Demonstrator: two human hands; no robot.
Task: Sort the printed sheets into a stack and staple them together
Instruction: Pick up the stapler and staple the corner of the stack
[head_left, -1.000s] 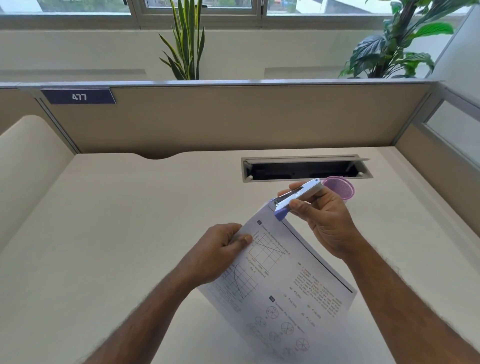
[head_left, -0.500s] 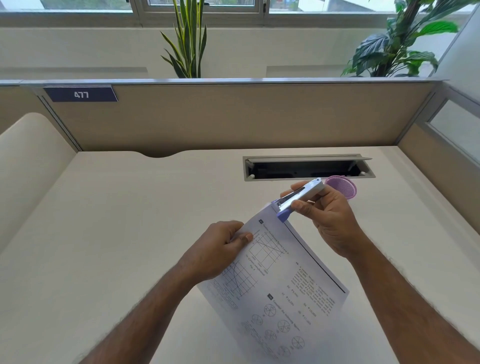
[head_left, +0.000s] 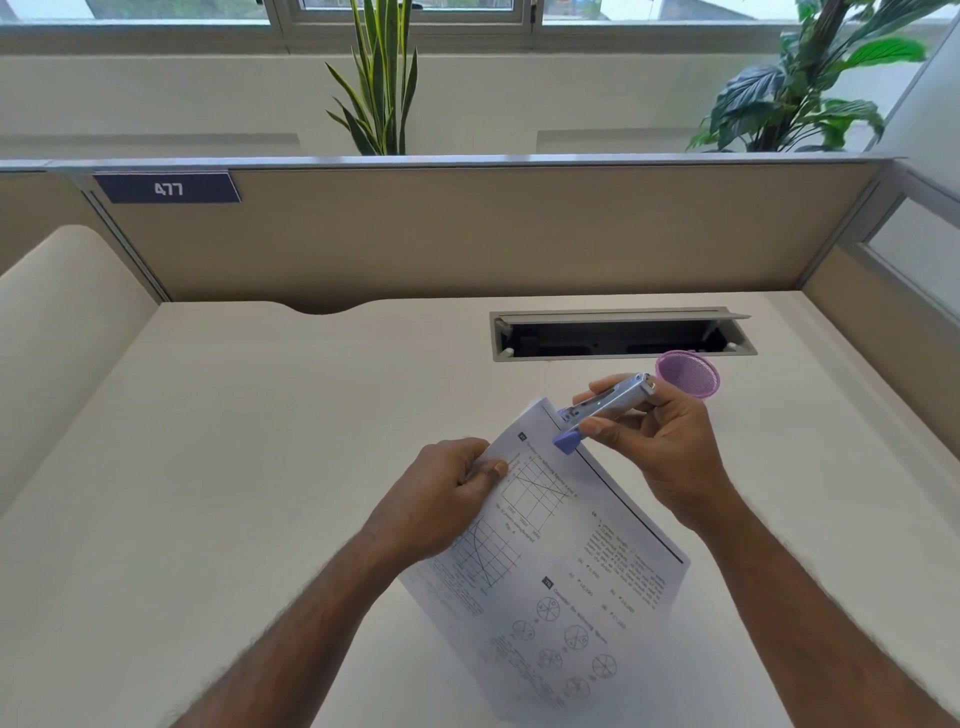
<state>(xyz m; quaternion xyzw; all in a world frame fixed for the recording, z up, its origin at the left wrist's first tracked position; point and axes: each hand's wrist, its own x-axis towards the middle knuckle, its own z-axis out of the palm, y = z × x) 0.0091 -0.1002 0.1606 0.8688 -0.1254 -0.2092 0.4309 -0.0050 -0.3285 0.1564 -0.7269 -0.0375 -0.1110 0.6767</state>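
Observation:
A stack of printed sheets (head_left: 566, 551) with graphs, circles and text is held up off the desk, tilted. My left hand (head_left: 447, 499) pinches its left edge near the top. My right hand (head_left: 660, 447) grips a silver stapler with a blue base (head_left: 602, 408). The stapler's jaws sit over the top corner of the sheets, the blue base in front and the metal arm behind.
A purple mesh cup (head_left: 688, 374) stands on the cream desk (head_left: 234, 467) just behind my right hand. An open cable slot (head_left: 618, 335) lies beyond it. Beige partition walls (head_left: 467, 234) close the desk at the back and on both sides.
The sheets and both hands have drifted slightly; the stapler stays clamped over the same top corner of the stack.

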